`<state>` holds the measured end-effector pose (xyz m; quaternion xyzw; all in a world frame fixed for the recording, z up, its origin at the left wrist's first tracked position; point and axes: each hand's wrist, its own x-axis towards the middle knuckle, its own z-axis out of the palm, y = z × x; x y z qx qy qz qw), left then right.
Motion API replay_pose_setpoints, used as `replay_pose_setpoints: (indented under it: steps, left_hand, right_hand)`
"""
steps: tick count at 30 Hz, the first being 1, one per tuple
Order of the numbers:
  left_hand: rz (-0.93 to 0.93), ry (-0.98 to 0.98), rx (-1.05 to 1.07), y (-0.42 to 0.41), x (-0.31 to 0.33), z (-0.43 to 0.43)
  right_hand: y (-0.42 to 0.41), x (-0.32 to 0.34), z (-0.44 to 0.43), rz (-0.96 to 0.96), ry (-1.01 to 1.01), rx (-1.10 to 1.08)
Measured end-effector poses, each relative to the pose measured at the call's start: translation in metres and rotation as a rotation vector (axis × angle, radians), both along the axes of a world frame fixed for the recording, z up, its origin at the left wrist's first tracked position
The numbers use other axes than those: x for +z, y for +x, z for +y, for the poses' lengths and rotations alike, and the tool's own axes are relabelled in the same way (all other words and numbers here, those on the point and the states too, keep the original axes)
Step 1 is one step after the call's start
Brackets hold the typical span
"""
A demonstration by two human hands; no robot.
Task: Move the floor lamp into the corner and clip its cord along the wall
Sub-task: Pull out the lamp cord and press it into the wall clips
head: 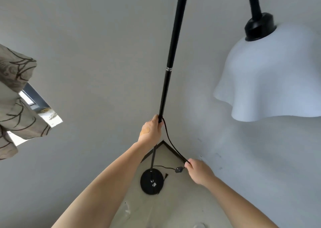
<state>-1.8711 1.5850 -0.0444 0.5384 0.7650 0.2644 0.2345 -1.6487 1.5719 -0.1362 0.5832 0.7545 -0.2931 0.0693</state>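
Observation:
A black floor lamp stands in the room's corner, its round base (152, 183) on the floor and its thin pole (169, 66) rising past me. A white wavy shade (271, 74) hangs at upper right. My left hand (150, 130) is wrapped around the pole at mid height, pinning the black cord (171, 144) against it there. From that point the cord slants down to my right hand (199, 171), which pinches it close to the right wall. An inline switch (179, 169) dangles just left of that hand, with more cord running back to the base.
Two grey walls meet at the corner (163, 140), with a dark baseboard (173, 151) along the floor. A patterned curtain (15, 95) and a window (41, 107) are on the left. The beige floor (173, 205) spreads out below the base.

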Motion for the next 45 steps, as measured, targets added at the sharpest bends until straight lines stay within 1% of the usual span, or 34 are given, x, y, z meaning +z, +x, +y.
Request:
replay_pose_setpoints:
  steps: [3,7,10,13,15,18,20,21,24,25,26,28,29,32,34,37,39,41,43,45]
  left_hand:
    - [0.117,-0.051,-0.012,-0.002,0.012,0.007]
    - [0.177,-0.082,0.021,-0.019,0.026,0.014]
    - [0.157,-0.094,0.092,-0.028,0.026,0.014]
    - [0.106,-0.125,0.113,-0.03,0.017,0.006]
    - [0.054,-0.083,0.152,-0.025,0.011,-0.001]
    - [-0.119,0.008,0.296,-0.007,0.002,-0.009]
    - [-0.259,-0.015,0.438,0.012,-0.002,-0.014]
    - [-0.365,-0.018,0.48,0.022,-0.004,-0.016]
    - [-0.831,0.098,0.566,0.049,-0.006,-0.026]
    - [-0.915,0.123,0.554,0.056,-0.005,-0.029]
    - [-0.948,0.137,0.513,0.062,-0.004,-0.032]
    - [-0.942,0.135,0.403,0.073,-0.002,-0.036]
    - [-0.924,0.142,0.388,0.076,0.0,-0.037]
    - [-0.935,0.152,0.531,0.073,-0.002,-0.03]
    - [-0.968,0.157,0.597,0.067,0.002,-0.026]
    - [-1.016,0.163,0.613,0.065,0.006,-0.02]
    - [-1.012,0.157,0.604,0.069,0.008,-0.018]
    - [-0.991,0.143,0.586,0.074,0.007,-0.016]
    - [-0.957,0.127,0.568,0.079,0.001,-0.014]
    - [-0.892,0.12,0.552,0.083,-0.003,-0.012]
  right_hand:
    - [0.004,0.013,0.007,0.104,0.059,0.014]
    - [0.004,0.026,0.014,0.131,0.055,0.082]
    - [0.001,0.029,0.018,0.165,0.048,0.123]
    - [0.0,0.028,0.021,0.247,0.047,0.175]
    - [0.001,0.028,0.02,0.291,0.053,0.191]
    - [0.004,0.025,0.021,0.281,0.054,0.229]
    - [0.007,0.021,0.022,0.276,0.02,0.246]
    - [0.009,0.02,0.022,0.268,0.008,0.258]
    - [0.016,0.015,0.021,0.201,-0.001,0.356]
    - [0.017,0.014,0.021,0.175,0.004,0.388]
    - [0.018,0.013,0.021,0.165,0.005,0.392]
    - [0.021,0.017,0.021,0.189,-0.028,0.344]
    - [0.023,0.018,0.02,0.196,-0.029,0.325]
    - [0.03,0.022,0.021,0.217,0.004,0.319]
    - [0.04,0.021,0.024,0.198,0.018,0.292]
    - [0.069,0.014,0.034,0.116,0.036,0.187]
    - [0.089,0.01,0.037,0.009,0.087,0.141]
    - [0.102,0.009,0.038,-0.058,0.141,0.101]
    - [0.107,0.011,0.038,-0.093,0.165,0.094]
    - [0.11,0.011,0.039,-0.064,0.13,0.094]
